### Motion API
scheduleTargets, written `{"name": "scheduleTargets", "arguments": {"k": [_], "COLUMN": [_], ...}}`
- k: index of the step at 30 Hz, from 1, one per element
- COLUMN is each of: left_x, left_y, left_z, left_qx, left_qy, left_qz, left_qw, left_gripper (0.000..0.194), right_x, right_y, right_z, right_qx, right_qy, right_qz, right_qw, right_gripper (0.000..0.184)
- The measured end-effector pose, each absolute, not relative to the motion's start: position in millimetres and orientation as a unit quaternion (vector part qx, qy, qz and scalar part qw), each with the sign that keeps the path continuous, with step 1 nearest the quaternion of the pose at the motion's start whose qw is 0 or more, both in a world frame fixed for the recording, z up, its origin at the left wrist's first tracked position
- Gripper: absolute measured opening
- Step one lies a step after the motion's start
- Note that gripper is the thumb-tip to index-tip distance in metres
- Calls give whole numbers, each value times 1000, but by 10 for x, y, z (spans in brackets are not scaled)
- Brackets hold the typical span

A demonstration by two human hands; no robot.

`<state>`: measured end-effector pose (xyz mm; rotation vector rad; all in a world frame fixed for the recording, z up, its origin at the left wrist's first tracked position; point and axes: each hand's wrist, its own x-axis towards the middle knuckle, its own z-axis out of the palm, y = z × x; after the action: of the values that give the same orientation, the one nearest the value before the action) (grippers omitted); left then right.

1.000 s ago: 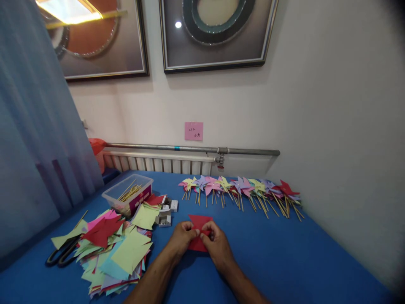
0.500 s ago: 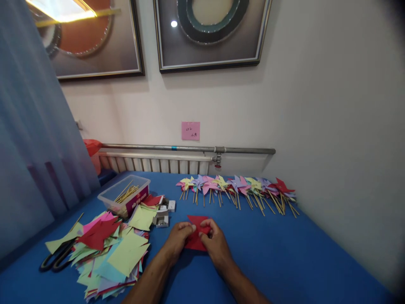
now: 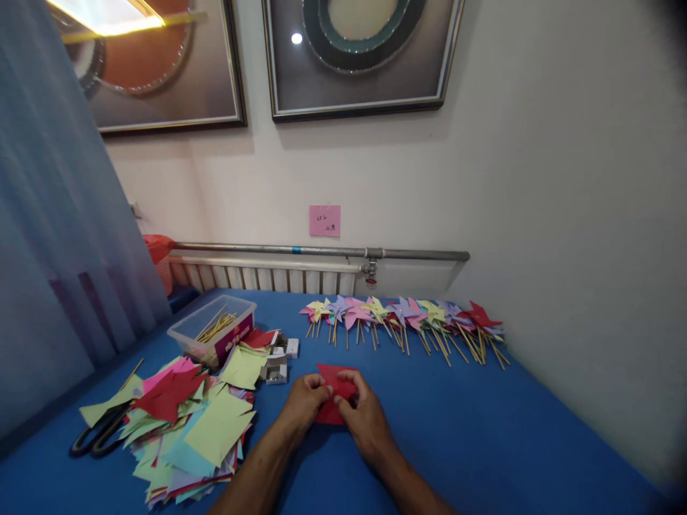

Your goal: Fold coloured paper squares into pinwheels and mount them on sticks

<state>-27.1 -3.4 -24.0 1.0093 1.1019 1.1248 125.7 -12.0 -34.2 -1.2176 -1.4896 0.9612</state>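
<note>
A red paper sheet [image 3: 333,413], partly folded, is held low over the blue tabletop between both hands. My left hand [image 3: 305,402] pinches its left side near the middle, thumb on top. From the right, my right hand [image 3: 365,415] grips the sheet, with thumb and fingers curling a flap toward the centre. Fingers cover much of the paper's middle, so any small part there is hidden. Left of my hands lies a heap of cut paper squares [image 3: 220,429] in several colours. Small white boxes [image 3: 277,373] with tiny metal-looking pieces sit just beyond my left hand.
Finished paper pinwheels [image 3: 405,312] on sticks lie in a row along the back. A clear plastic box [image 3: 182,330] holds wooden sticks [image 3: 219,325] at the left. Black-handled scissors [image 3: 99,436] lie beside the paper heap. A pipe [image 3: 322,250] runs along the wall.
The fingers of my right hand have shifted slightly left over the red paper, curling its flap further inward. My left hand stays nearly in place. The camera view has shifted slightly.
</note>
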Motion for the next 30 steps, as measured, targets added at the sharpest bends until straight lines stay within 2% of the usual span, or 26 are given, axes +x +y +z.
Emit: {"name": "scheduleTargets", "arguments": {"k": [5, 8, 21, 30], "left_x": [-273, -268, -264, -232], "left_y": [-33, -36, -36, -33], "left_z": [-246, -231, -216, -236], "left_qx": [423, 416, 430, 445], "left_qy": [470, 472, 480, 505], "left_qz": [496, 498, 492, 488], "left_qw": [595, 597, 585, 556], "left_gripper": [33, 32, 46, 47], "right_x": [1236, 1203, 1247, 1276], "right_y": [-106, -90, 5, 6], "right_z": [-374, -419, -550, -585], "right_qx": [-444, -415, -421, -489], "right_qy": [-557, -521, -524, -547], "right_qz": [474, 510, 525, 426], "right_qw": [518, 545, 523, 529], "right_gripper": [85, 96, 98, 85]}}
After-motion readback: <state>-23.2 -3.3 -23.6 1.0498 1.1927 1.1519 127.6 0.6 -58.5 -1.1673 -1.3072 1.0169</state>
